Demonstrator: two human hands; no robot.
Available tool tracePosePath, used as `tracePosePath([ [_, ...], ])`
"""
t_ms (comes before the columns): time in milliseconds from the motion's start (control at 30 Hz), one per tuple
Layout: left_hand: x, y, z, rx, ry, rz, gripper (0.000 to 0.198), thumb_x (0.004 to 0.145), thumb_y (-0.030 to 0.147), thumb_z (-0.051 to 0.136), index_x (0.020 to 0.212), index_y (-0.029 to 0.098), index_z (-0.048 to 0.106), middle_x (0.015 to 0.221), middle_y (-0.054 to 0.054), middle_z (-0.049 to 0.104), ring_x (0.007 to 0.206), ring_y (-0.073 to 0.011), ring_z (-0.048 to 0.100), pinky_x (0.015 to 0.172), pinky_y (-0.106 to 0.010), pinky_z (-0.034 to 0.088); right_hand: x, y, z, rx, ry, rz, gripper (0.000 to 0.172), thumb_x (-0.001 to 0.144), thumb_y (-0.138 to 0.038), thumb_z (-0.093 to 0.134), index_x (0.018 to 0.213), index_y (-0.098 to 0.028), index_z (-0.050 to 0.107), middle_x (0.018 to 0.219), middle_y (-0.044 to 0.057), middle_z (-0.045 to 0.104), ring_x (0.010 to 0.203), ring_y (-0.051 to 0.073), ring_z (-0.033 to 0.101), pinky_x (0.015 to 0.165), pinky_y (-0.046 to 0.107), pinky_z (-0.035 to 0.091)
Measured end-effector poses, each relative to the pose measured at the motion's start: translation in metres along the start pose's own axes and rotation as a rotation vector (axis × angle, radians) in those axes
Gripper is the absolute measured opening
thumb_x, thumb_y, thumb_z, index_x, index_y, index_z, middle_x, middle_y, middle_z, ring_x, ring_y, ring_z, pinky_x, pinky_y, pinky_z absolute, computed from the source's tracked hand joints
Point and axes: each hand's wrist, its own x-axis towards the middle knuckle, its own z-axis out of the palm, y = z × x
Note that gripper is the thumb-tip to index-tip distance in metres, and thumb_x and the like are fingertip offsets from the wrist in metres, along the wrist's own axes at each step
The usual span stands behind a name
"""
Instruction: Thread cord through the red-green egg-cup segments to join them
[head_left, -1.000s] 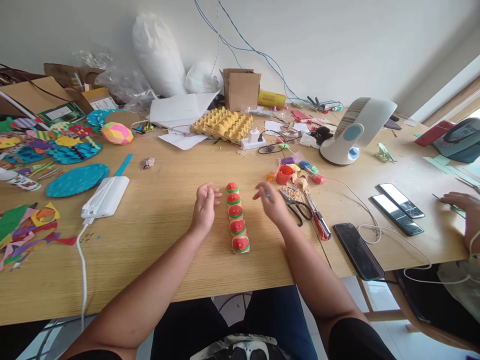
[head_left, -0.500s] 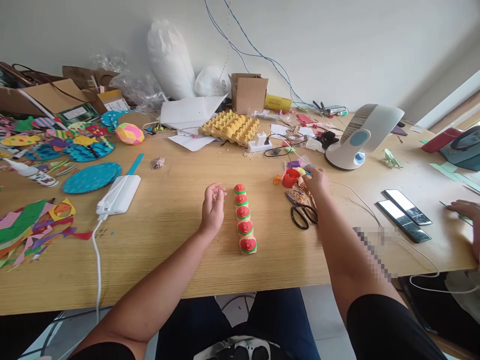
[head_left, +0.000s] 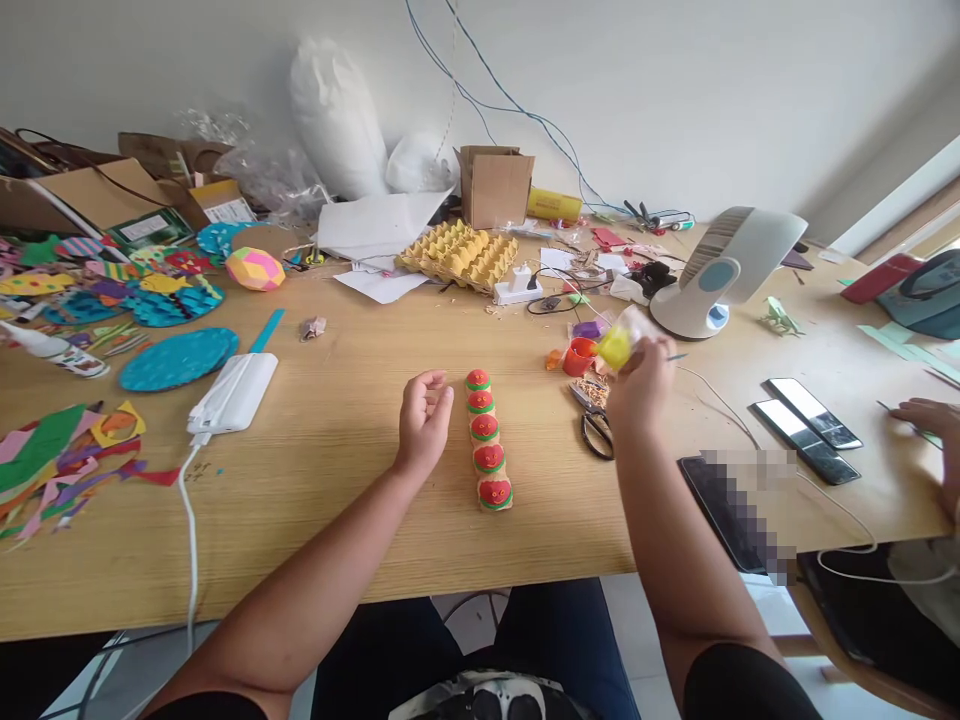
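Note:
My left hand (head_left: 424,420) rests on the table with its fingers loosely curled and apart, holding nothing. Just right of it lies a strip of egg-carton cups (head_left: 493,459), painted red with green rims and small faces, forming a caterpillar shape. My right hand (head_left: 643,392) is raised and closed on a clear plastic packet with something soft and yellow (head_left: 615,348) inside, slightly blurred. A thin blue tip sticks out beyond the fingers. Near that hand are a red cup (head_left: 579,356), a purple packet (head_left: 587,329), and black-handled scissors (head_left: 597,436), partly hidden by my wrist.
To the right stand a white fan (head_left: 720,275) and two phones (head_left: 806,440); another person's hand (head_left: 930,418) is at the far right. On the left are a white power bank (head_left: 234,395), a blue oval (head_left: 180,358) and paper scraps (head_left: 67,455). Yellow egg trays (head_left: 459,255) sit behind.
My right hand has lifted from beside the red cup and moved slightly right and toward me, bringing the yellow packet up. My left hand has barely moved.

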Motion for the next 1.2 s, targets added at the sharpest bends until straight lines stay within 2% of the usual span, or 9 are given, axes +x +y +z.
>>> tracePosePath([
  [100,-0.001,0.007,-0.001,0.084,-0.021,0.11,0.02,0.096,0.034,0.06,0.112,0.023,0.063,0.119,-0.008,0.062,0.11,-0.0197,0.06,0.083,-0.031,0.051,-0.053,0.012,0.025,0.21,-0.092,0.25,0.018,0.084,-0.041,0.055,0.089,-0.024,0.052,0.079,-0.003,0.055,0.068,0.014,0.055,0.055,0.022,0.044],
  [167,-0.002,0.013,-0.002,0.127,-0.06,0.231,0.014,0.095,0.031,0.061,0.105,0.023,0.066,0.112,-0.007,0.063,0.109,-0.0205,0.059,0.084,-0.032,0.051,-0.077,0.022,0.036,0.17,-0.217,0.237,0.018,0.083,-0.04,0.06,0.085,-0.024,0.052,0.073,-0.005,0.051,0.064,0.012,0.05,0.055,0.022,0.042],
  [300,-0.004,0.022,-0.002,0.19,-0.109,0.391,0.008,0.094,0.029,0.064,0.098,0.024,0.068,0.108,-0.006,0.062,0.108,-0.021,0.06,0.096,-0.038,0.049,-0.098,0.036,0.036,-0.167,-0.503,-0.124,0.022,0.091,-0.045,0.059,0.085,-0.024,0.051,0.073,-0.002,0.053,0.065,0.014,0.049,0.06,0.026,0.042],
  [400,-0.007,0.026,-0.001,0.233,-0.163,0.451,0.007,0.092,0.031,0.067,0.095,0.026,0.072,0.106,-0.006,0.064,0.109,-0.0228,0.058,0.105,-0.044,0.046,-0.104,0.039,0.029,-0.419,-0.572,-0.335,0.016,0.096,-0.04,0.053,0.093,-0.025,0.052,0.072,-0.001,0.057,0.062,0.016,0.052,0.058,0.028,0.041],
  [533,-0.012,0.03,0.0,0.208,-0.265,0.364,0.019,0.096,0.04,0.061,0.096,0.029,0.077,0.116,-0.007,0.063,0.122,-0.0257,0.051,0.113,-0.049,0.039,-0.112,0.029,0.024,-0.613,-0.497,-0.664,0.01,0.1,-0.03,0.05,0.098,-0.024,0.058,0.08,0.004,0.067,0.072,0.02,0.06,0.068,0.033,0.043],
  [700,-0.014,0.03,0.001,0.018,-0.401,0.205,0.039,0.103,0.046,0.043,0.107,0.028,0.077,0.127,-0.009,0.061,0.132,-0.027,0.048,0.119,-0.05,0.036,-0.119,0.011,0.024,-0.702,-0.674,-1.016,0.009,0.099,-0.02,0.054,0.102,-0.024,0.061,0.1,0.007,0.073,0.082,0.021,0.062,0.074,0.036,0.04],
  [833,-0.013,0.028,0.001,-0.075,-0.399,0.095,0.037,0.1,0.049,0.05,0.096,0.026,0.078,0.128,-0.01,0.061,0.134,-0.0291,0.05,0.118,-0.05,0.04,-0.123,0.008,0.026,-0.774,-0.717,-1.154,0.007,0.098,-0.024,0.06,0.102,-0.025,0.066,0.104,0.008,0.069,0.082,0.02,0.059,0.075,0.035,0.038],
  [1033,-0.013,0.023,0.002,-0.081,-0.41,0.074,0.024,0.095,0.044,0.063,0.092,0.025,0.078,0.118,-0.01,0.065,0.125,-0.0281,0.057,0.111,-0.049,0.047,-0.124,0.016,0.026,-0.776,-0.748,-1.119,0.007,0.094,-0.028,0.067,0.101,-0.027,0.069,0.108,0.008,0.064,0.084,0.02,0.057,0.077,0.037,0.039],
  [1200,-0.013,0.027,0.002,0.056,-0.345,0.264,0.018,0.097,0.037,0.062,0.094,0.028,0.078,0.108,-0.007,0.068,0.118,-0.0252,0.057,0.108,-0.048,0.046,-0.125,0.011,0.026,-0.629,-0.766,-0.896,0.029,0.087,-0.05,0.073,0.094,-0.023,0.066,0.1,0.008,0.06,0.089,0.022,0.059,0.076,0.037,0.047],
])
